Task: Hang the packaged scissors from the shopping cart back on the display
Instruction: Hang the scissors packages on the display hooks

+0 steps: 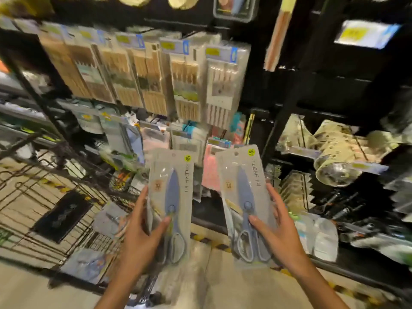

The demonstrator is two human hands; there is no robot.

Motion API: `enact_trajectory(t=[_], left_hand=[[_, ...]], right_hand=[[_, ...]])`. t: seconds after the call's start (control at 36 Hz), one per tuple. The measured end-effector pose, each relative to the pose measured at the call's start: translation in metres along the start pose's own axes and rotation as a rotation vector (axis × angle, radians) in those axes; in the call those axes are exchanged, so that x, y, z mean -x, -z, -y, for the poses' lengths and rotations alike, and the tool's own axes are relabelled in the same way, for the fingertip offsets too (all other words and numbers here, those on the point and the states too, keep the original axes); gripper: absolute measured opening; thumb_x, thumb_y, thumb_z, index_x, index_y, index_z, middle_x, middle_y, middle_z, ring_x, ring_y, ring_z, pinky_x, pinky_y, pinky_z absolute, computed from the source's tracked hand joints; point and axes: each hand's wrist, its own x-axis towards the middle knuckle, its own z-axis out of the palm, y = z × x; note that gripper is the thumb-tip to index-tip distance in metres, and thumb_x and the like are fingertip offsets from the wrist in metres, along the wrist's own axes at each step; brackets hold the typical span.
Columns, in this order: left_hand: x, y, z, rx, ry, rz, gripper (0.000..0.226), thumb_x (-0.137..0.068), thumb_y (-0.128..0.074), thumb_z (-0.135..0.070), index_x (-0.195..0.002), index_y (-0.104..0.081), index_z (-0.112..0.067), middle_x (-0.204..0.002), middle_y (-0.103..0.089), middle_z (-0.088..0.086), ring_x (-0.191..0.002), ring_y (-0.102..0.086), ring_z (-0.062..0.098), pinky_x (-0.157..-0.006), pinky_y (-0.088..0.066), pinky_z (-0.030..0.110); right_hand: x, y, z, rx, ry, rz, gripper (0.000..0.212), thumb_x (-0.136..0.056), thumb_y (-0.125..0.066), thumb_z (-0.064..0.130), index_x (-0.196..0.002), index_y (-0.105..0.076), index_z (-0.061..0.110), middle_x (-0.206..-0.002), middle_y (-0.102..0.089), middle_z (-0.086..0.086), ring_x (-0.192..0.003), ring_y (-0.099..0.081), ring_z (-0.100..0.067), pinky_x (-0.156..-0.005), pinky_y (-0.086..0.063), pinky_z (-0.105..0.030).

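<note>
I hold two grey packs of blue-handled scissors upright in front of the display. My left hand [142,230] grips the left pack [172,188] by its lower edges, thumb across the front. My right hand [276,228] grips the right pack [244,186] the same way. Each pack has a hang hole and a yellow sticker at its top. The black wire shopping cart [44,197] stands at the lower left, with more scissor packs [111,217] lying inside it. The picture is blurred by motion.
Packs of wooden chopsticks [182,81] hang on hooks on the black display above. Mixed small packaged goods [156,139] hang just behind the two packs. Patterned rolled items [341,157] and bagged goods fill the shelves at right. A dark flat pack [62,215] lies in the cart.
</note>
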Motion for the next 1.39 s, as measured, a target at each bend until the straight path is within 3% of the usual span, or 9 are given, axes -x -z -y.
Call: enact_trajectory(t=[0.17, 0.22, 0.36, 0.42, 0.53, 0.81, 1.08, 1.25, 1.39], left_hand=[[0.028, -0.102, -0.047, -0.029, -0.131, 0.092, 0.084, -0.086, -0.077, -0.012, -0.151, -0.032, -0.040, -0.141, -0.029, -0.054, -0.134, -0.027, -0.025, -0.101, -0.029, -0.003], [0.040, -0.138, -0.066, -0.031, -0.149, 0.113, 0.084, -0.084, -0.078, -0.010, -0.151, -0.033, -0.037, -0.135, -0.031, -0.057, -0.130, -0.028, -0.028, -0.097, -0.027, -0.007], [0.063, -0.200, -0.116, 0.042, -0.172, 0.171, 0.083, -0.085, -0.077, -0.011, -0.152, -0.035, -0.038, -0.150, -0.039, -0.029, -0.138, -0.033, -0.011, -0.110, -0.031, 0.011], [0.070, -0.223, -0.133, 0.058, -0.187, 0.200, 0.081, -0.087, -0.076, -0.011, -0.148, -0.035, -0.047, -0.146, -0.038, -0.037, -0.137, -0.035, -0.013, -0.112, -0.032, 0.023], [0.072, -0.260, -0.158, 0.095, -0.268, 0.238, 0.082, -0.086, -0.075, -0.008, -0.145, -0.037, -0.051, -0.140, -0.040, -0.047, -0.133, -0.037, -0.019, -0.106, -0.036, 0.011], [0.047, -0.303, -0.202, 0.156, -0.299, 0.330, 0.086, -0.085, -0.077, -0.020, -0.146, -0.030, -0.059, -0.152, -0.044, -0.020, -0.140, -0.045, 0.008, -0.113, -0.042, 0.047], [-0.005, -0.350, -0.228, 0.181, -0.422, 0.399, 0.085, -0.085, -0.076, -0.019, -0.149, -0.030, -0.050, -0.139, -0.038, -0.049, -0.127, -0.040, -0.021, -0.099, -0.039, 0.012], [-0.030, -0.379, -0.236, 0.182, -0.401, 0.477, 0.087, -0.085, -0.076, -0.026, -0.149, -0.026, -0.056, -0.153, -0.044, -0.017, -0.139, -0.045, 0.009, -0.112, -0.043, 0.049], [-0.040, -0.401, -0.247, 0.178, -0.398, 0.505, 0.087, -0.083, -0.077, -0.030, -0.147, -0.026, -0.059, -0.150, -0.047, -0.018, -0.136, -0.049, 0.008, -0.110, -0.045, 0.053]], right_hand=[[0.037, 0.109, -0.009, -0.011, 0.024, -0.111, 0.082, -0.087, -0.075, 0.025, -0.149, -0.031, 0.055, -0.144, -0.042, 0.039, -0.130, -0.049, 0.009, -0.102, -0.051, -0.026], [0.052, 0.147, -0.010, -0.001, 0.040, -0.158, 0.082, -0.088, -0.075, 0.024, -0.151, -0.030, 0.051, -0.147, -0.041, 0.037, -0.130, -0.048, 0.010, -0.102, -0.051, -0.022], [0.071, 0.215, 0.003, 0.011, 0.072, -0.226, 0.080, -0.088, -0.074, 0.026, -0.146, -0.029, 0.057, -0.131, -0.040, 0.052, -0.115, -0.051, 0.021, -0.084, -0.052, -0.008], [0.077, 0.243, 0.008, 0.013, 0.084, -0.255, 0.078, -0.089, -0.074, 0.029, -0.142, -0.028, 0.063, -0.130, -0.038, 0.054, -0.115, -0.050, 0.022, -0.082, -0.052, -0.007], [0.083, 0.284, 0.017, 0.044, 0.130, -0.307, 0.079, -0.088, -0.075, 0.032, -0.139, -0.027, 0.069, -0.136, -0.041, 0.045, -0.119, -0.051, 0.017, -0.088, -0.055, -0.016], [0.056, 0.328, 0.028, 0.050, 0.189, -0.375, 0.085, -0.089, -0.075, 0.022, -0.147, -0.027, 0.059, -0.143, -0.041, 0.040, -0.123, -0.053, 0.009, -0.091, -0.058, -0.023], [0.017, 0.349, 0.045, 0.005, 0.228, -0.495, 0.080, -0.090, -0.072, 0.013, -0.149, -0.029, 0.047, -0.137, -0.041, 0.041, -0.110, -0.053, 0.024, -0.076, -0.054, -0.010], [0.001, 0.374, 0.044, 0.014, 0.218, -0.551, 0.081, -0.090, -0.072, 0.013, -0.150, -0.030, 0.047, -0.131, -0.042, 0.052, -0.113, -0.055, 0.019, -0.078, -0.055, -0.012], [-0.011, 0.396, 0.037, 0.026, 0.226, -0.580, 0.082, -0.089, -0.074, 0.017, -0.150, -0.031, 0.051, -0.149, -0.041, 0.030, -0.123, -0.056, 0.005, -0.085, -0.057, -0.019]])
